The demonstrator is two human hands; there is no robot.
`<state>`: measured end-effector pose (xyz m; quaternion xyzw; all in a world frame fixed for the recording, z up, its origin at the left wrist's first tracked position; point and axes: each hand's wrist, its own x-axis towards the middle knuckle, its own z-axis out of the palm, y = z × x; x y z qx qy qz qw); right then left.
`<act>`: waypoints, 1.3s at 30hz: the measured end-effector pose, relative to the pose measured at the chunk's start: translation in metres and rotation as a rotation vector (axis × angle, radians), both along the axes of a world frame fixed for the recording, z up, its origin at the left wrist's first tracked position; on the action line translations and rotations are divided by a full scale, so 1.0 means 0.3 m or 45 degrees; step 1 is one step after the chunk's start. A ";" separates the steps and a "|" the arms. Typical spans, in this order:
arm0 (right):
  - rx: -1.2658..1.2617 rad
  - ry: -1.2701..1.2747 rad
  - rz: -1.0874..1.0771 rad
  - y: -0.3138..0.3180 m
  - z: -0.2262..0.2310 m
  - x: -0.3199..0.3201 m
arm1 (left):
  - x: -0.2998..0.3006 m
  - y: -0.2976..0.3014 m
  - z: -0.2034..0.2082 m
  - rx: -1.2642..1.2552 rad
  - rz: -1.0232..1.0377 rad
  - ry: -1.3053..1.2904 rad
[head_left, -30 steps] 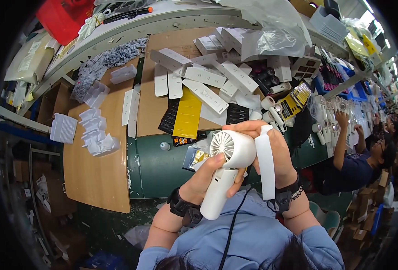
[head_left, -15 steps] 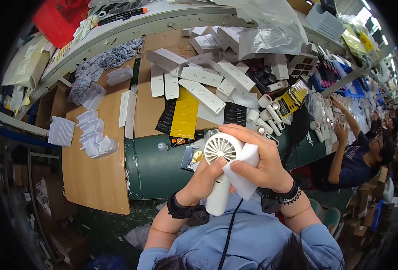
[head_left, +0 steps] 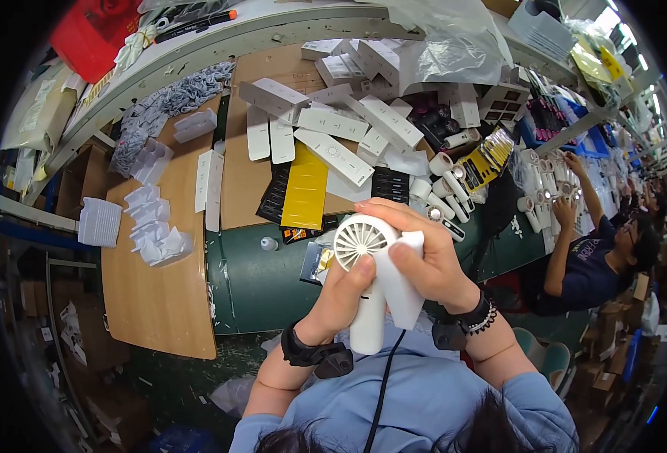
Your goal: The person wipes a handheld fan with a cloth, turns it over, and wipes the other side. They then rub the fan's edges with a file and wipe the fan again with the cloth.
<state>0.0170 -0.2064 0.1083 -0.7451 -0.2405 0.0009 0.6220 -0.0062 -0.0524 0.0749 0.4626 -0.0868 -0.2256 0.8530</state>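
A white handheld fan (head_left: 367,321) is held in front of my chest, its round ribbed grille up and its handle down. My left hand (head_left: 339,296) is closed on its left side, the thumb just under the grille. My right hand (head_left: 438,260) wraps over the top and right side of the fan head. Between my right thumb and the fan, a white wiping cloth (head_left: 403,293) is pressed against the head's right side and hangs down beside the handle. My right fingers behind the fan are partly hidden.
White boxes (head_left: 337,157) lie piled on cardboard beyond my hands. More white fans (head_left: 441,202) lie to the right, near yellow and black sheets (head_left: 305,189). A small bottle (head_left: 269,244) stands on the green tabletop. Paper inserts (head_left: 152,223) are left; a co-worker (head_left: 594,260) sits right.
My right thumb has moved up along the edge of the fan head, and the cloth hangs straighter beside the handle. The fan has shifted slightly left and up in view.
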 end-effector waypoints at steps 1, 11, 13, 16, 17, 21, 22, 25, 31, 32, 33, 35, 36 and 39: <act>0.000 0.001 -0.002 0.002 0.001 0.002 | -0.001 -0.001 0.001 0.006 0.051 -0.070; -0.021 -0.143 -0.015 0.019 -0.008 0.002 | 0.003 0.021 0.005 0.008 0.008 0.032; -0.028 -0.125 0.025 0.015 -0.006 0.019 | 0.002 0.024 0.008 0.011 0.033 -0.031; 0.042 -0.079 0.118 0.013 -0.017 0.036 | -0.001 0.026 0.000 0.087 0.110 -0.125; 0.042 -0.076 0.121 0.016 -0.012 0.032 | -0.002 0.027 -0.003 0.125 0.151 -0.170; -0.063 -0.245 0.097 0.027 0.019 0.016 | 0.007 0.046 0.014 0.092 0.087 -0.086; -0.063 -0.221 0.107 0.026 0.013 0.022 | 0.006 0.046 0.012 0.091 0.087 -0.087; -0.066 -0.176 0.123 0.020 0.009 0.046 | 0.008 0.040 0.002 0.074 0.122 -0.176; -0.081 -0.229 0.105 0.031 0.011 0.041 | 0.010 0.050 0.027 0.036 0.060 -0.027; -0.146 -0.295 0.062 0.033 0.013 0.035 | 0.008 0.045 0.027 0.043 0.067 0.044; -0.147 -0.294 0.064 0.031 0.012 0.040 | 0.006 0.041 0.027 0.051 0.074 0.117; -0.079 -0.047 0.104 0.025 0.008 0.057 | 0.009 0.034 0.018 0.051 0.081 0.099; -0.045 0.073 0.120 0.023 0.007 0.063 | 0.014 0.031 0.014 0.051 0.082 0.076; 0.094 0.267 0.115 0.028 -0.022 0.073 | 0.027 0.034 -0.025 -0.038 0.008 0.120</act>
